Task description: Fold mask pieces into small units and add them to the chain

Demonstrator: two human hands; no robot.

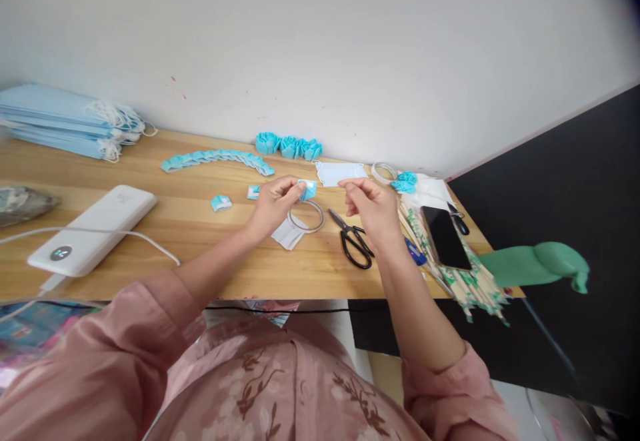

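My left hand [274, 205] pinches a small folded light-blue piece [309, 191] with a white patch on it, held just above the table. To its right, my right hand [374, 209] is raised with thumb and forefinger pressed together; whatever they hold is too small to make out. Below my left fingers, a roll of tape [320, 224] lies partly over a white folded sheet [287, 235]. Black-handled scissors [345, 226] rest between my hands. Two similar folded pieces lie left of my left hand, one nearby [253, 192] and one farther off [221, 202].
Behind are a folded blue strip [215, 156], blue rosettes [290, 146] and a face mask [343, 174]. A mask stack [55, 118] and power bank [100, 226] with cable lie left. On the right, a phone [446, 238] rests on wrapped sticks [483, 288] beside a green balloon-like object [530, 264].
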